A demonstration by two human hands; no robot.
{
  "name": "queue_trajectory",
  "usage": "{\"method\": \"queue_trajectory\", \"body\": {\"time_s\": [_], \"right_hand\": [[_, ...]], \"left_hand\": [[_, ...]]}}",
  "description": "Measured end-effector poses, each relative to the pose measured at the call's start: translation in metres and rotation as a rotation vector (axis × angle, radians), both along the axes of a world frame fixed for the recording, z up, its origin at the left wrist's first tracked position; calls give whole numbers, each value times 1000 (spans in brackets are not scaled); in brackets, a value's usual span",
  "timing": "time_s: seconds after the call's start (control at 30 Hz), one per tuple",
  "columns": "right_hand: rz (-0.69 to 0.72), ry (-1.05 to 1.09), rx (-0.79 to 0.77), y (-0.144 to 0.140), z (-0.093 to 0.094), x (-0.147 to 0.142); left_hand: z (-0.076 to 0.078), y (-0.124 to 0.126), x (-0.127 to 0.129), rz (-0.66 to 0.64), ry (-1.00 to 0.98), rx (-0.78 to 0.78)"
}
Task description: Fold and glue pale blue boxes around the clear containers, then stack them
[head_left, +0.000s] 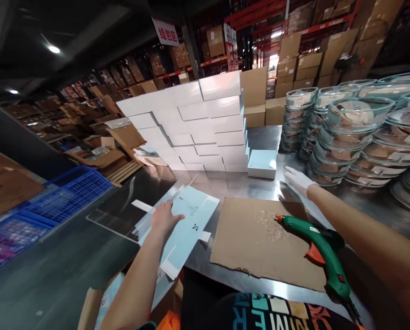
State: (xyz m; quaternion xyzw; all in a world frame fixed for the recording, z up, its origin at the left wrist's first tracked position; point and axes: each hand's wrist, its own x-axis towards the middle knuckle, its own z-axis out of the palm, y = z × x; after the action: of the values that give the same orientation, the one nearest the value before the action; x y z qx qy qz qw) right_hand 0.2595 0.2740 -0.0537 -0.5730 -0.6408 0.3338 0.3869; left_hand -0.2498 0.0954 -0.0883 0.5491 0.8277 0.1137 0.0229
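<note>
My bare left hand (165, 217) rests on the left side of a light-blue flat carton (191, 220) with white flaps. Its thumb is stretched out across the printed face, apart from the fingers. My right hand (298, 179) wears a white glove and reaches over the metal table, fingers extended, with nothing visible in them. It is between a small box with a light-blue top (262, 160) and the stacked glass bowls (345, 137). Below my right forearm, a green glue gun (314, 238) lies with its orange nozzle over a cardboard sheet (253, 243) spotted with dried glue.
A wall of stacked white boxes (198, 123) stands at the back of the metal table. Clear plastic strips (156, 208) lie by the carton. Blue crates (60, 197) are at the left, and an open cardboard box (91, 302) is below the table edge.
</note>
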Motion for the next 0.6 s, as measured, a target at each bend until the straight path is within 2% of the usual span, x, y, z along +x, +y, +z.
{"method": "queue_trajectory", "body": {"time_s": [0.1, 0.2, 0.3, 0.4, 0.47, 0.5, 0.6], "right_hand": [[45, -39, -49, -40, -2, 19], [148, -71, -17, -90, -7, 24], [336, -61, 56, -139, -13, 3], [492, 111, 39, -179, -14, -34], [513, 300, 11, -199, -8, -56], [510, 395, 8, -207, -4, -63], [485, 566, 73, -224, 12, -65]], "left_hand": [[21, -7, 10, 23, -13, 121], [49, -18, 19, 108, -199, 310], [87, -38, 35, 77, -432, 435], [119, -64, 69, -101, -764, 510], [125, -81, 101, -252, -1017, 504], [123, -88, 117, -337, -1110, 466], [96, -104, 161, -630, -1334, 251]]}}
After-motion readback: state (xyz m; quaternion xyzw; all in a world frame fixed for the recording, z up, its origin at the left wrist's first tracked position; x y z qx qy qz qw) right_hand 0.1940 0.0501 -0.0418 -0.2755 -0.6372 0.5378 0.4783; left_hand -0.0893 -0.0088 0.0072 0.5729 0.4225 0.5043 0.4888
